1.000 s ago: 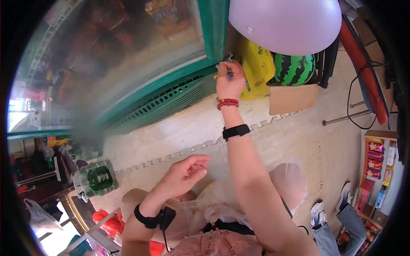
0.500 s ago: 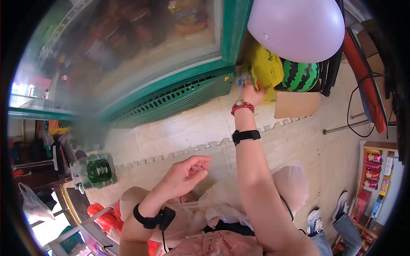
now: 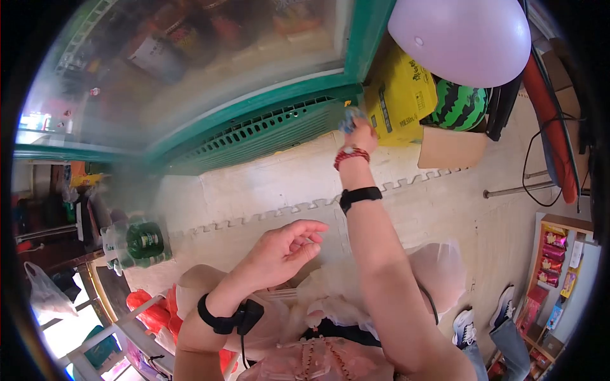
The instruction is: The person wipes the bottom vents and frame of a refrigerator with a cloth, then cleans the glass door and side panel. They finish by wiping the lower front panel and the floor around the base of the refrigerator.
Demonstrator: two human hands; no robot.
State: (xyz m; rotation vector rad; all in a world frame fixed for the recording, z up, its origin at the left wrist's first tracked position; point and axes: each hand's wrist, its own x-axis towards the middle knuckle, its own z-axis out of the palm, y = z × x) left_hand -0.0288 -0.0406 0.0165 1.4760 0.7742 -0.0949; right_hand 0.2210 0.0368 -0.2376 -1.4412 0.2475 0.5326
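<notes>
My right hand (image 3: 363,136) is stretched forward with its fingers closed on a small crumpled bluish-white bundle (image 3: 351,119). Its kind is too blurred to make out. The bundle is by the right end of the green slotted grille (image 3: 267,138) below a glass-fronted cabinet (image 3: 216,63). Just right of that hand stands a yellow carton (image 3: 400,98). Over my lap, my left hand (image 3: 279,254) hangs in the air with fingers loosely bent and thumb apart, holding nothing.
A green striped ball (image 3: 460,106) sits in an open cardboard box (image 3: 452,150), below a big lilac rounded object (image 3: 460,38). Green bottles (image 3: 145,241) stand at left. At right are a snack shelf (image 3: 540,286) and another person's shoes (image 3: 466,327).
My right hand has moved left, away from the yellow carton and toward the grille's end, still gripping the bundle. The view has shifted slightly; my left hand keeps its pose.
</notes>
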